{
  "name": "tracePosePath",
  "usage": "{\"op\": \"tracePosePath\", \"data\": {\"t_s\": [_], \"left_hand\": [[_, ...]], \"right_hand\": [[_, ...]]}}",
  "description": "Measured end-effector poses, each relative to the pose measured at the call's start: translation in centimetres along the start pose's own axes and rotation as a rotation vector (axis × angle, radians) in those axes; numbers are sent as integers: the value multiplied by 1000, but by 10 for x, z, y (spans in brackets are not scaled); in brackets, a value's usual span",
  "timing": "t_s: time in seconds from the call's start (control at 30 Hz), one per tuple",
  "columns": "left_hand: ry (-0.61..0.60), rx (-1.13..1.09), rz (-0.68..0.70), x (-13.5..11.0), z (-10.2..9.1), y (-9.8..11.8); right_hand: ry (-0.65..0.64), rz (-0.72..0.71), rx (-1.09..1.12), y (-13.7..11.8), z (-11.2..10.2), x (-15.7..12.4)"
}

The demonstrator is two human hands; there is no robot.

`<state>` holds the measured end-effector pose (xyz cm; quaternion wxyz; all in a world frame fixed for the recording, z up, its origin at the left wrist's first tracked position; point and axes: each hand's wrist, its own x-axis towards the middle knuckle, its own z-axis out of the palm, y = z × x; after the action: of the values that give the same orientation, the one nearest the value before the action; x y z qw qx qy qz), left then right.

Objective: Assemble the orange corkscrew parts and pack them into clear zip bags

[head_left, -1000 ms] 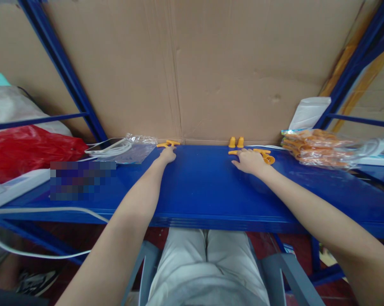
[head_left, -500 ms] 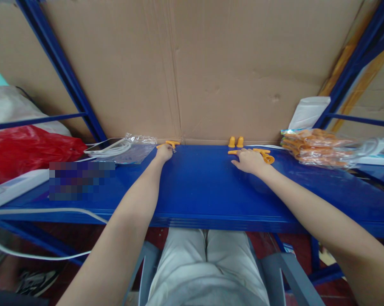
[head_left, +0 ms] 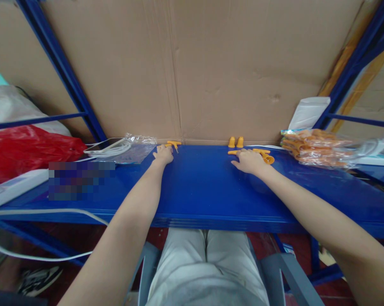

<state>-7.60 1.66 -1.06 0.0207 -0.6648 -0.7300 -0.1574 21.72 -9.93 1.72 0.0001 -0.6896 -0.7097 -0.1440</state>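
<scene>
Near the back edge of the blue shelf (head_left: 204,182), my left hand (head_left: 164,154) lies palm down with its fingers apart. Just beyond its fingertips is a yellow T-handled piece (head_left: 174,143) with a thin metal shaft that looks spiral; other yellow bits are partly covered by the fingers. My right hand (head_left: 249,160) rests flat on the shelf, thumb held out, over yellow plastic parts. A yellow stick-like end (head_left: 232,152) pokes out on its left, and a yellow ring-shaped part (head_left: 269,159) lies on its right. What is beneath the palm is hidden.
Two small yellow caps (head_left: 235,142) stand against the cardboard wall (head_left: 211,76). To the right lies a clear bag of orange parts (head_left: 322,148). On the left are a coiled white cable (head_left: 115,148), a clear plastic bag (head_left: 141,148) and a red bag (head_left: 32,148).
My left hand has shifted slightly toward me, and the T-handled piece's metal shaft now shows beside its fingers. My right hand has stayed in place.
</scene>
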Motion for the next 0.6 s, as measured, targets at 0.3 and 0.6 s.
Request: {"op": "tracePosePath", "data": {"t_s": [0.3,0.6], "left_hand": [[45,7,43,-3,-3,4],[-54,-149,112,-3,-16,19]], "right_hand": [[-6,-4,4,1,0,1],[-15,-9,14,1,0,1]]}}
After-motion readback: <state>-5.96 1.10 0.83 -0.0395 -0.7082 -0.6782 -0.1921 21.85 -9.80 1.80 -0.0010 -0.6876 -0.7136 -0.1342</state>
